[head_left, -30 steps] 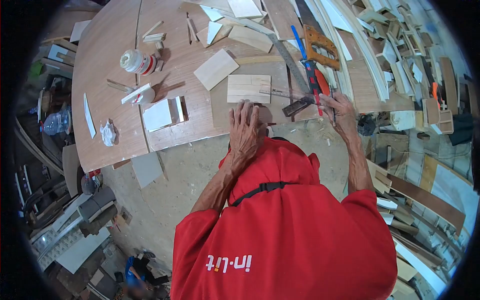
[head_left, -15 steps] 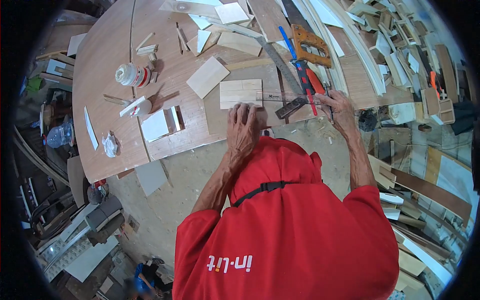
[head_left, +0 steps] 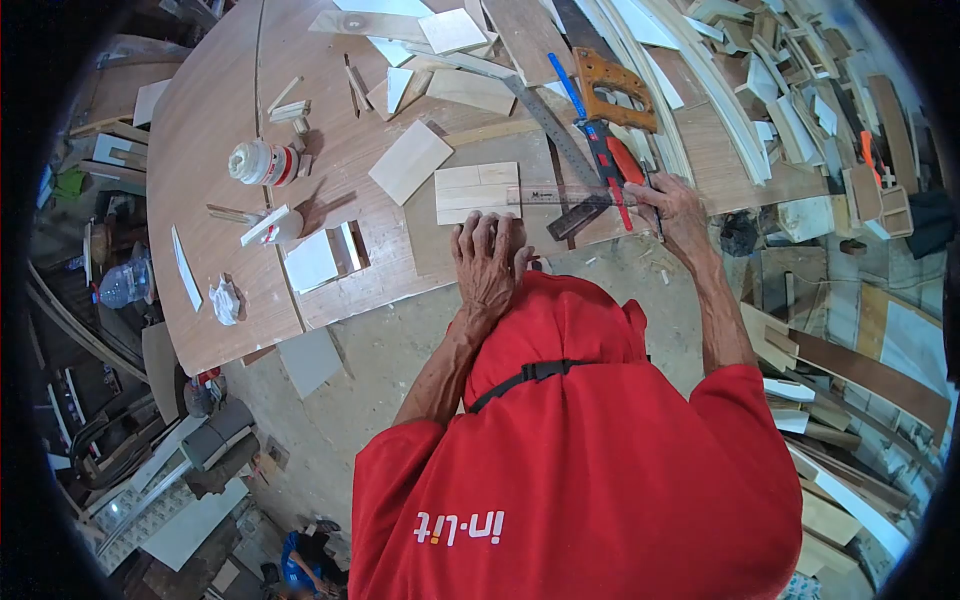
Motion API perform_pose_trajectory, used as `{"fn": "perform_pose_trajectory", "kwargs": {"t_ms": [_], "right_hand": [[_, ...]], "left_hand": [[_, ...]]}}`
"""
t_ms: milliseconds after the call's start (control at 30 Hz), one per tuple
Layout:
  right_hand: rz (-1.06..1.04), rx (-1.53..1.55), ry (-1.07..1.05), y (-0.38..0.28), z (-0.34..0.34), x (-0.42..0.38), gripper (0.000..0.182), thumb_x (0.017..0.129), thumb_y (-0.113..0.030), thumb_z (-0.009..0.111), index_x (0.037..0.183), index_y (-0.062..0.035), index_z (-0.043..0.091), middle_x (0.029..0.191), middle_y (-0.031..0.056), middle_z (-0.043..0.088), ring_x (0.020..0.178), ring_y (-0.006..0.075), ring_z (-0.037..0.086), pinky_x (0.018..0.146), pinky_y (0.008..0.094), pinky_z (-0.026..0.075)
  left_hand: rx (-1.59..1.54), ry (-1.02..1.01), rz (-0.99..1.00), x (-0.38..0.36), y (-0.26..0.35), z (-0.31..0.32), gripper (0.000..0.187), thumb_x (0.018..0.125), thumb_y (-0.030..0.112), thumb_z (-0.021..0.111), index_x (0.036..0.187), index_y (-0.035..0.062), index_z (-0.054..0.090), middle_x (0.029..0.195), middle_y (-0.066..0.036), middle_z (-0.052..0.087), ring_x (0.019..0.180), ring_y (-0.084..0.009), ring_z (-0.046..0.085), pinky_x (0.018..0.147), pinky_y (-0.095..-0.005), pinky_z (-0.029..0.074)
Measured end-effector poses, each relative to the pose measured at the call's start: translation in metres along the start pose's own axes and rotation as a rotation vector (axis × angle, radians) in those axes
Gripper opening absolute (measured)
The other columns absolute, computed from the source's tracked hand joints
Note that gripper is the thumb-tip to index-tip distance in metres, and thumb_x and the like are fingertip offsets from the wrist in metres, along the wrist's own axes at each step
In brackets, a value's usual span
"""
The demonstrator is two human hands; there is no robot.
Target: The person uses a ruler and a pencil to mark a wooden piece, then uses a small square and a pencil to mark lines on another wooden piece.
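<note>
A pale rectangular wooden board [head_left: 465,190] with thin lines across it lies near the table's front edge. My left hand [head_left: 487,262] presses its bent fingers on the board's near edge, holding it. A clear ruler [head_left: 560,195] overlaps the board's right end and reaches right. At the ruler's far right end, my right hand [head_left: 675,212] has its fingers closed on it; a thin dark item also shows by those fingers, too small to name. Under the ruler sits the dark stock of a try square [head_left: 580,217]. A red and black tool [head_left: 615,165] lies close to my right fingers.
A handsaw [head_left: 612,90] with a wooden handle lies beyond the ruler. Wood offcuts [head_left: 412,162] are scattered behind the board. To the left stand a white jar [head_left: 262,163] and a white bottle [head_left: 283,225]. Scrap wood fills the right side. Another person [head_left: 300,562] is at the bottom.
The view has shifted slightly, moving the table a little in frame. Both hands, the board and the ruler keep nearly the same places relative to one another.
</note>
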State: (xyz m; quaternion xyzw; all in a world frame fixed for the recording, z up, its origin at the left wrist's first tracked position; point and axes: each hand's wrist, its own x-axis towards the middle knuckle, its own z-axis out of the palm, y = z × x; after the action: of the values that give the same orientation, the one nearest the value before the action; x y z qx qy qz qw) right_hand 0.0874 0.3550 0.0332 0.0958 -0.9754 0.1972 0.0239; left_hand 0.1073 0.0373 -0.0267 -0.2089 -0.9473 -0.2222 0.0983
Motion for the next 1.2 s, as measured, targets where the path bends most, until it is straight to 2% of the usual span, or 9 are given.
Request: {"fn": "perform_pose_trajectory", "kwargs": {"t_ms": [167, 333, 567, 733, 1200], "right_hand": [[-0.026, -0.009, 0.010, -0.0002, 0.0023, 0.0006, 0.032, 0.075, -0.013, 0.076, 0.107, -0.0154, 0.074, 0.087, 0.0069, 0.059, 0.091, 0.0261, 0.060, 0.079, 0.0421, 0.048], [-0.043, -0.003, 0.022, 0.0019, 0.0049, 0.0014, 0.032, 0.076, -0.014, 0.075, 0.108, -0.0156, 0.074, 0.089, 0.0067, 0.059, 0.090, 0.0259, 0.060, 0.078, 0.0418, 0.048], [-0.047, 0.024, 0.032, 0.0025, 0.0059, 0.0007, 0.032, 0.077, -0.015, 0.074, 0.109, -0.0149, 0.074, 0.091, 0.0069, 0.060, 0.092, 0.0262, 0.060, 0.079, 0.0410, 0.048], [-0.065, 0.007, 0.060, 0.0034, 0.0079, 0.0004, 0.032, 0.077, -0.014, 0.073, 0.109, -0.0151, 0.074, 0.090, 0.0073, 0.060, 0.091, 0.0266, 0.060, 0.080, 0.0408, 0.049], [-0.058, 0.011, 0.045, 0.0040, 0.0094, 0.0009, 0.032, 0.077, -0.013, 0.074, 0.109, -0.0142, 0.074, 0.090, 0.0075, 0.060, 0.091, 0.0262, 0.060, 0.079, 0.0407, 0.048]], "left_hand": [[-0.004, -0.013, -0.001, 0.0009, 0.0007, -0.0028, 0.062, 0.087, 0.036, 0.069, 0.140, 0.0122, 0.049, 0.136, -0.014, 0.045, 0.134, -0.0376, 0.035, 0.113, -0.0559, 0.023], [0.019, -0.019, 0.024, 0.0017, 0.0012, -0.0043, 0.059, 0.088, 0.033, 0.067, 0.141, 0.0132, 0.048, 0.134, -0.015, 0.045, 0.132, -0.0390, 0.035, 0.112, -0.0553, 0.025], [0.026, -0.008, 0.025, 0.0017, 0.0012, -0.0023, 0.062, 0.088, 0.036, 0.066, 0.143, 0.0136, 0.047, 0.134, -0.014, 0.045, 0.134, -0.0373, 0.034, 0.113, -0.0560, 0.023], [0.041, -0.041, 0.026, 0.0049, 0.0052, -0.0077, 0.059, 0.088, 0.030, 0.064, 0.142, 0.0130, 0.048, 0.134, -0.016, 0.043, 0.132, -0.0386, 0.034, 0.112, -0.0549, 0.024], [0.046, -0.052, 0.022, 0.0034, 0.0037, -0.0067, 0.061, 0.088, 0.030, 0.065, 0.144, 0.0137, 0.047, 0.134, -0.015, 0.042, 0.133, -0.0389, 0.032, 0.112, -0.0560, 0.024]]}}
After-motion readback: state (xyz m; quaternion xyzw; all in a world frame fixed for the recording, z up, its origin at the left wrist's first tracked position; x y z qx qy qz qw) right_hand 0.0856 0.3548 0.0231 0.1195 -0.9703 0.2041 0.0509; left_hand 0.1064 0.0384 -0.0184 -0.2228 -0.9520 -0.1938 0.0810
